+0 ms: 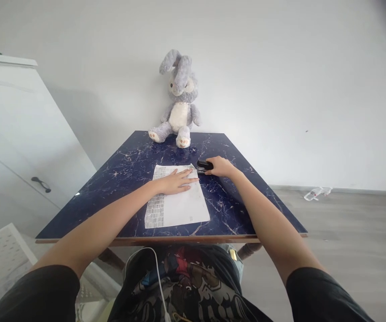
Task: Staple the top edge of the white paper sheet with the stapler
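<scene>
A white sheet of paper [184,208] with a grey patterned strip down its left side lies on the dark blue marbled table [119,179]. My left hand [176,182] rests flat on the upper part of the sheet, fingers spread toward its right edge. In my right hand [221,167] is a black stapler [205,166], gripped from its right end. Its front end points left and sits at the paper's upper right corner. Whether the corner is inside the stapler's jaws is too small to tell.
A grey plush rabbit [179,112] sits at the table's far edge against the white wall. To the left stands a white cabinet [21,134]; a white chair [5,255] is below it. Clear plastic packaging [317,193] lies on the floor at right. A white cable [157,268] hangs before my shirt.
</scene>
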`<state>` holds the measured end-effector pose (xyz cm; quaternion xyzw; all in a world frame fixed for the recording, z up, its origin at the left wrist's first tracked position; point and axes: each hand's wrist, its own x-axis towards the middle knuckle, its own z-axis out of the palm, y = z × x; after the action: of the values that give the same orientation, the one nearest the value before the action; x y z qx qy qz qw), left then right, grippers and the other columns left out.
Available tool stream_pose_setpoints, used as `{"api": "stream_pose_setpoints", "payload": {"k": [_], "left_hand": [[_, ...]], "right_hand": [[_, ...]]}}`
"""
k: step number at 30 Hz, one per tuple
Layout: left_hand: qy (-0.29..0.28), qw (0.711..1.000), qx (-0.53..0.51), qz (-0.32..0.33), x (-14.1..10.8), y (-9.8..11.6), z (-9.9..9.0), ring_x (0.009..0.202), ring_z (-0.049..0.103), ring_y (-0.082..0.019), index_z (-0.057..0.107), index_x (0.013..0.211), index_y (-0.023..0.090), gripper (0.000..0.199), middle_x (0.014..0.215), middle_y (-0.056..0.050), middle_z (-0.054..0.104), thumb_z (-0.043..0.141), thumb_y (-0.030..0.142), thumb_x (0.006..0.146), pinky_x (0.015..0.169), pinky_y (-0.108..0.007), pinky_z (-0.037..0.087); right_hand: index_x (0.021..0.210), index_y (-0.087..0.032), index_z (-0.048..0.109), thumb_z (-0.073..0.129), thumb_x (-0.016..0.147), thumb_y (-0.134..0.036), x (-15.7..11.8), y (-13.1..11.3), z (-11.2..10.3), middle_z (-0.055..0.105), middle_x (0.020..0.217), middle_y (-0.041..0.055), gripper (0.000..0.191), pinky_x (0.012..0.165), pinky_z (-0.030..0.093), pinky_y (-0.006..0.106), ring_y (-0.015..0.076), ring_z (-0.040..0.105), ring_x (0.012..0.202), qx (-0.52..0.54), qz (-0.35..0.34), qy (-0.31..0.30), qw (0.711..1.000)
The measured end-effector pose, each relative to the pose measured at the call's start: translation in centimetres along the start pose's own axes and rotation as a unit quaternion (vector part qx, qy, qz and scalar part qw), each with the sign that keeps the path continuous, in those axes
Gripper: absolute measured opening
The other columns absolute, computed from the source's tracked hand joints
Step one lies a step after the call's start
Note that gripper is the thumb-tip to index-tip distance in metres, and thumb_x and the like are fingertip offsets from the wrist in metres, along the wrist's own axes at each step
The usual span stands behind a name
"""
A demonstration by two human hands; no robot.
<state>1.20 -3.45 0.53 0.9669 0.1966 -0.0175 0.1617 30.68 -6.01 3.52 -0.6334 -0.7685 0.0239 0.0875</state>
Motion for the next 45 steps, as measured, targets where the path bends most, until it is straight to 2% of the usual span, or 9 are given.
{"api": "stream_pose_setpoints", "payload": {"k": [4,7,10,14,18,25,30,36,45], "left_hand": [[0.002,1.000,0.023,0.001,0.1,0.0,0.1,0.165,0.005,-0.033,0.029,0.167,0.044,0.060,0.178,0.002,0.003,0.032,0.061,0.110,0.130,-0.063,0.005],[0.058,0.996,0.058,0.032,0.2,0.1,-0.1,0.159,0.033,-0.032,0.053,0.157,0.037,0.055,0.171,-0.004,0.037,0.037,0.058,0.108,0.128,-0.054,0.024],[0.199,0.974,0.101,0.029,-0.2,0.7,-0.7,0.106,0.073,-0.025,0.080,0.098,0.026,0.051,0.108,-0.010,0.079,0.036,0.052,0.108,0.100,-0.040,0.050],[0.437,0.886,0.141,-0.060,-1.5,1.2,-2.1,0.058,0.055,-0.017,0.049,0.058,0.023,0.058,0.059,-0.005,0.058,0.031,0.044,0.109,0.064,-0.033,0.043],[0.513,0.838,0.122,-0.143,-2.1,0.2,-3.0,0.057,0.051,-0.015,0.045,0.059,0.022,0.054,0.058,-0.003,0.055,0.036,0.043,0.108,0.062,-0.031,0.037],[0.405,0.881,0.067,-0.236,-1.1,-3.6,-2.2,0.094,0.069,-0.026,0.073,0.096,0.021,0.024,0.100,-0.009,0.077,0.051,0.031,0.098,0.088,-0.038,0.052],[0.240,0.956,0.052,-0.160,-0.5,-4.3,-1.3,0.122,0.064,-0.031,0.074,0.123,0.021,0.034,0.132,-0.012,0.072,0.057,0.034,0.098,0.113,-0.049,0.046],[0.114,0.993,0.026,-0.010,-0.5,-1.9,-1.2,0.142,0.049,-0.032,0.064,0.147,0.032,0.047,0.157,-0.008,0.055,0.051,0.051,0.106,0.121,-0.054,0.037],[0.114,0.992,0.053,0.023,-0.2,-1.2,-0.9,0.144,0.048,-0.033,0.064,0.147,0.038,0.045,0.157,-0.008,0.052,0.047,0.055,0.108,0.120,-0.056,0.037]], "right_hand": [[0.102,-0.017,0.077,0.073,0.083,-0.046,0.1,-1.0,0.5,0.078,0.101,0.0177,0.035,0.078,0.053,0.035,0.0345,0.075,0.093,-0.006,0.143,0.088,0.986],[0.100,-0.017,0.077,0.069,0.087,-0.047,0.0,-2.6,1.0,0.079,0.097,0.0158,0.034,0.076,0.053,0.033,0.0326,0.076,0.090,0.049,0.151,0.135,0.978],[0.096,-0.017,0.076,0.065,0.089,-0.048,0.0,-5.2,1.5,0.079,0.091,0.0111,0.034,0.068,0.050,0.029,0.0277,0.075,0.083,0.111,0.121,0.159,0.974],[0.091,-0.017,0.075,0.067,0.088,-0.050,0.2,-9.2,2.3,0.079,0.086,0.0091,0.034,0.065,0.048,0.027,0.0245,0.072,0.078,0.129,0.040,0.140,0.981],[0.095,-0.017,0.076,0.069,0.086,-0.043,0.3,-11.8,3.2,0.080,0.093,0.0113,0.029,0.071,0.052,0.029,0.0252,0.072,0.082,0.136,-0.063,0.055,0.987],[0.106,-0.014,0.078,0.072,0.080,-0.040,0.2,-9.7,2.0,0.080,0.105,0.0185,0.037,0.073,0.056,0.033,0.0317,0.075,0.091,0.097,0.002,-0.011,0.995],[0.100,-0.017,0.079,0.076,0.075,-0.034,-0.5,-4.5,-0.3,0.080,0.098,0.0142,0.030,0.069,0.054,0.032,0.0297,0.075,0.088,0.078,0.003,-0.054,0.995],[0.100,-0.017,0.075,0.089,0.064,-0.048,-1.1,0.6,-3.1,0.073,0.095,0.0107,0.049,0.065,0.050,0.036,0.0285,0.070,0.082,0.043,0.045,-0.192,0.979],[0.104,-0.022,0.076,0.085,0.068,-0.072,-1.5,5.8,-3.8,0.074,0.107,0.0126,0.063,0.070,0.053,0.038,0.0277,0.069,0.088,0.193,-0.001,-0.236,0.952]]}}
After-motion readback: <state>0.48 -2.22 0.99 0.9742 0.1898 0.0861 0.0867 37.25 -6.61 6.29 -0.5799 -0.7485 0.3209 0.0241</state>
